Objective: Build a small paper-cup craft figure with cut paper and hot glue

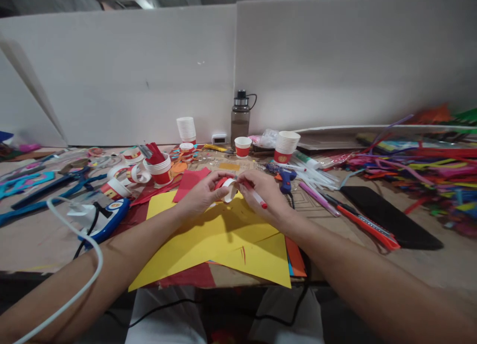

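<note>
Pinched in my left hand (201, 195) is a small red and white paper cup piece (230, 190), its pale inner side turned towards me. My right hand (266, 187) grips a white marker pen with a red end (258, 197) and meets the cup piece at its right side. Where the pen's tip lies is hidden by my fingers. Both hands are above yellow paper sheets (179, 244), which carry a few red marks or scraps. Red paper (190, 181) lies beyond my left wrist.
Paper cups (286, 144) and a water bottle (240, 123) stand at the back. A hot glue gun (286, 180), a red cutter (368, 227) and a black phone (391, 217) lie on the right, near colourful pipe cleaners (428, 170). A blue-edged power strip (108, 223) with cables sits left.
</note>
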Action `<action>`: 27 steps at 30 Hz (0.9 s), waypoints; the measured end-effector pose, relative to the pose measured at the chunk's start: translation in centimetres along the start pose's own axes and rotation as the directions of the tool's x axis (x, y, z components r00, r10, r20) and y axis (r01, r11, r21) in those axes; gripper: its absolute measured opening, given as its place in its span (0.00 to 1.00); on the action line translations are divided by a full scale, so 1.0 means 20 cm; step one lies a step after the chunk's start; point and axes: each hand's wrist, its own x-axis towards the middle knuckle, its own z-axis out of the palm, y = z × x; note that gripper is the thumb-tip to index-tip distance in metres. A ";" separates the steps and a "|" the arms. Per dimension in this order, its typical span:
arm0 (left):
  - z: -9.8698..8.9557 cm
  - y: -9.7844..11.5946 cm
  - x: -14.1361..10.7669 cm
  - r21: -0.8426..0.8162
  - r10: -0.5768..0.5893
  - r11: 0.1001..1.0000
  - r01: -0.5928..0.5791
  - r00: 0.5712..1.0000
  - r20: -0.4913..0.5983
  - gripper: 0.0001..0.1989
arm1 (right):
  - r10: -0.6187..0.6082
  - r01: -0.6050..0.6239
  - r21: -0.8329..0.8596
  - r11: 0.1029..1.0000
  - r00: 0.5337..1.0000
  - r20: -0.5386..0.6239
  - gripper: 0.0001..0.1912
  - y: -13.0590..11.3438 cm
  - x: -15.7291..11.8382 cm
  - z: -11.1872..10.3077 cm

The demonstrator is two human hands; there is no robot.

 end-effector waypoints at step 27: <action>0.01 0.06 -0.01 0.005 -0.030 1.000 0.030 0.998 -0.048 0.20 | -0.255 0.290 0.104 0.951 0.931 -0.261 0.03 0.01 0.02 0.00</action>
